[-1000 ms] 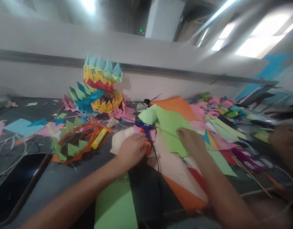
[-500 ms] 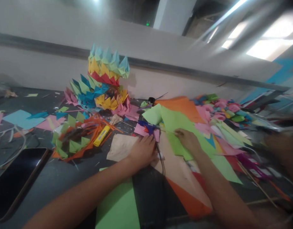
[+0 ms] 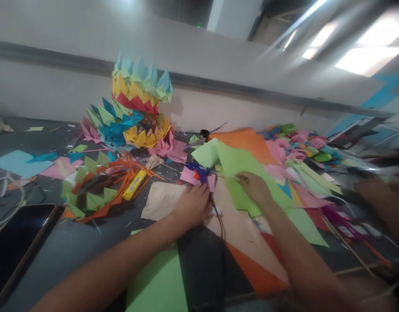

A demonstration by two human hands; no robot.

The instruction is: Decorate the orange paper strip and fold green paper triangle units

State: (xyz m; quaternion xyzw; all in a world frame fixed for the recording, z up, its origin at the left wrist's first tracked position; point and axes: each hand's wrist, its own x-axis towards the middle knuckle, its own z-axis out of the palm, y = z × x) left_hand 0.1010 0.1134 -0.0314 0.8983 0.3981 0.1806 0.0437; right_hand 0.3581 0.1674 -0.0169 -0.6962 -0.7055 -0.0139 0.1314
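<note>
So the blue plastic tool with an orange patch (image 3: 203,173) is sitting mid-frame on a small pink paper square (image 3: 187,176), pretty dark and chunky against it. Left hand (image 3: 193,206) is over its near end, can't tell if that grip's clenched. Right hand (image 3: 256,188) has its fingertips pinched on a thin pale stick (image 3: 227,177), straight and skinny, above a creased lime-green paper sheet (image 3: 243,162).

Arms (image 3: 121,255) extended forward; left hand (image 3: 193,206) palm down, fingers curled; right hand (image 3: 251,185) fingertips pinched.
</note>
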